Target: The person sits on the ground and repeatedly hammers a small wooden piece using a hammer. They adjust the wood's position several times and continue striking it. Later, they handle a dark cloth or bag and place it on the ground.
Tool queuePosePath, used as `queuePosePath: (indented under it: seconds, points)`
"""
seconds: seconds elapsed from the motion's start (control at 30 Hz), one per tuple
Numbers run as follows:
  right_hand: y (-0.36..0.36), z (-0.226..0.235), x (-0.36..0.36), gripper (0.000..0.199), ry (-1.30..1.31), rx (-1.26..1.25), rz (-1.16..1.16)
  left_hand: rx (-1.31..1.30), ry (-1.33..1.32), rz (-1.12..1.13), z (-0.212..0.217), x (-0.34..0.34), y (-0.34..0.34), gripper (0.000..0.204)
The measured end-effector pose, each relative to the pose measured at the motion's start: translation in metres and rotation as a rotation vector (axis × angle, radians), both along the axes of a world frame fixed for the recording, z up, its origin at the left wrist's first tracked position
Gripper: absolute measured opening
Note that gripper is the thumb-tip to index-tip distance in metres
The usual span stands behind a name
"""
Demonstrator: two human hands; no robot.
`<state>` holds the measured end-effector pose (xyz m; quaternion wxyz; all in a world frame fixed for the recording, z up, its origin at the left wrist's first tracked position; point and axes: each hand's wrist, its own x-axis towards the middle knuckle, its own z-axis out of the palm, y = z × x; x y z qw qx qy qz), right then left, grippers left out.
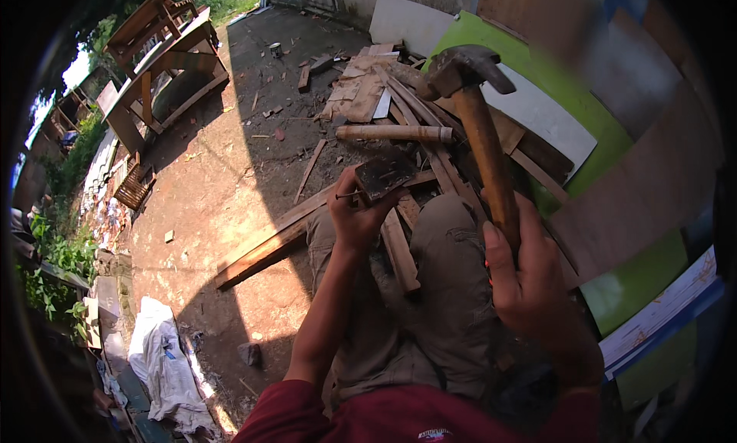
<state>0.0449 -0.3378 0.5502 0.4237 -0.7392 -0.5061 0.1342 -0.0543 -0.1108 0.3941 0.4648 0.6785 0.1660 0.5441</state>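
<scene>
In my right hand (pixel 526 278) is a claw hammer (pixel 485 147), its wooden handle gripped near the lower end and its dark metal head raised. My left hand (pixel 355 219) is closed around a dark, flat-faced block (pixel 384 176) above my knees. A thin nail (pixel 347 195) sticks out sideways by the fingers of that hand; its far end is hidden. Just beyond the block lies a round wooden or bamboo piece (pixel 395 133). A long wooden beam (pixel 269 243) runs toward my legs from the left, and a shorter board (pixel 399 251) shows between my knees.
Scrap boards (pixel 361 86) are heaped ahead. Large green and white panels (pixel 530 109) lean at the right. A wooden bench-like frame (pixel 165 67) stands far left, with a slatted wooden piece (pixel 133 183) nearer. A white sack (pixel 160 358) and a stone (pixel 249 355) lie at the lower left.
</scene>
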Motion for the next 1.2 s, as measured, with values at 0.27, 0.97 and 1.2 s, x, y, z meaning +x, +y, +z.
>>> queuePosePath:
  seconds: [0.27, 0.97, 1.2]
  points:
    - [0.010, 0.029, -0.001, 0.037, 0.052, 0.126, -0.016, 0.023, -0.022, 0.069, -0.008, 0.001, 0.008, 0.042]
    - [0.009, 0.057, 0.006, 0.036, 0.017, -0.092, 0.011, 0.235, 0.024, 0.202, -0.017, 0.012, -0.008, 0.047]
    - [-0.001, 0.049, 0.018, 0.038, 0.039, -0.303, 0.016, 0.359, 0.074, 0.205, -0.016, 0.013, -0.005, 0.049]
